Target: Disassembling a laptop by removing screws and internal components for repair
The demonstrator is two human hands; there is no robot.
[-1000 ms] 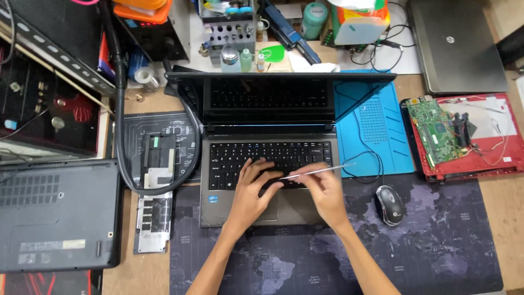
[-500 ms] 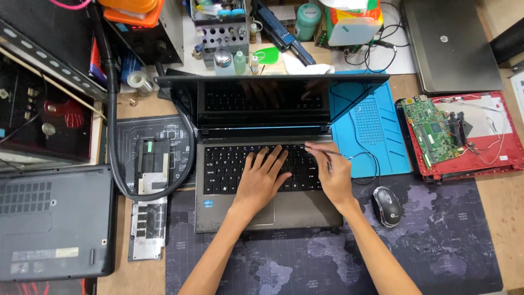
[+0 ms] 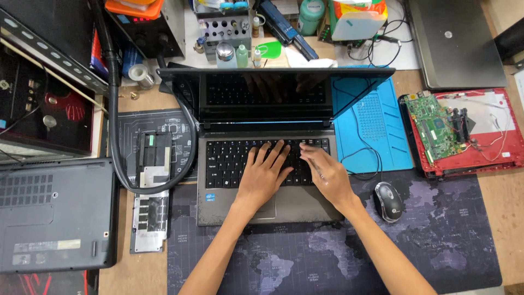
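Comparing with a second ago, we see that the thin white tool once in our right hand (image 3: 327, 177) no longer shows; both hands now lie flat on the keyboard (image 3: 240, 155) of the open laptop (image 3: 262, 131). Our left hand (image 3: 265, 175) has its fingers spread apart over the middle keys, touching them. The right hand rests on the right part of the keyboard with fingers loosely together and pointing left; whether anything slim lies under it we cannot tell. We judge that the prying work has given way to pressing keys, though the screen (image 3: 262, 95) is dark and only mirrors our fingers.

The laptop sits at the middle of the bench, its front on a dark desk mat (image 3: 338, 257) that covers the near right part. Just right of it lies a mouse (image 3: 388, 201), and behind that a blue mat (image 3: 376, 131). Near the right edge a red tray (image 3: 491, 147) holds a green board (image 3: 436, 128). A closed grey laptop (image 3: 456, 43) lies at the far right corner. At the left edge another laptop lies (image 3: 54, 218) underside up, with a black hose (image 3: 117, 142) looping beside it.
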